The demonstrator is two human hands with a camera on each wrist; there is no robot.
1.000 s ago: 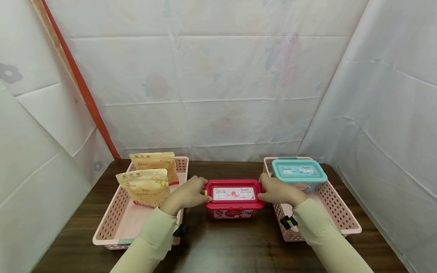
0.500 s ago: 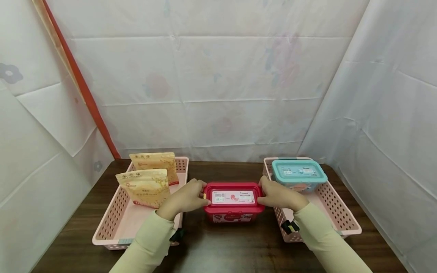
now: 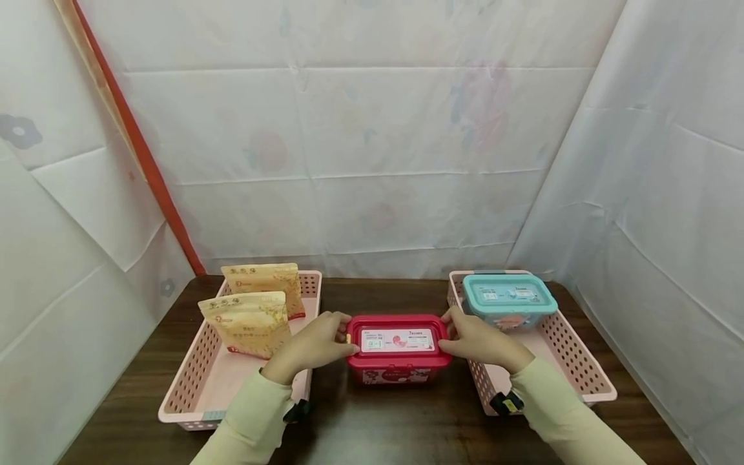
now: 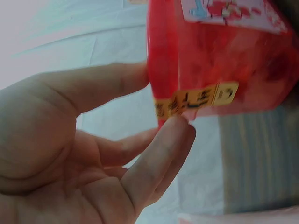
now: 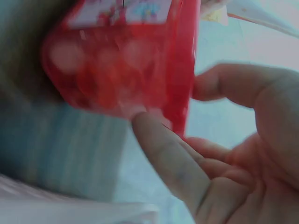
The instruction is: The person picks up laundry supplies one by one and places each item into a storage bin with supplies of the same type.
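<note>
A red lidded plastic box [image 3: 398, 361] with a pink-and-white label on its lid stands on the table between two baskets. My left hand [image 3: 318, 342] grips its left end, and my right hand [image 3: 481, 337] holds the right end. In the left wrist view, the thumb [image 4: 126, 79] is at the lid's edge while the fingers press beside a yellow sticker [image 4: 198, 100] under the rim. The right wrist view shows the thumb [image 5: 212, 84] at the lid and a finger against the see-through wall, behind which rounded pieces show.
At left, a pink perforated basket [image 3: 194, 374] holds two yellow pouches [image 3: 250, 323] [image 3: 270, 281] standing upright. A similar pink basket [image 3: 581, 361] at right bears a turquoise lidded box [image 3: 510, 297] at its far end. A white patterned cloth [image 3: 372, 129] hangs behind the dark wooden table [image 3: 378, 426].
The red box has shifted slightly down and toward me, with both hands staying at its ends. The whole head view has also dipped a little. Baskets, pouches and turquoise box stay in place.
</note>
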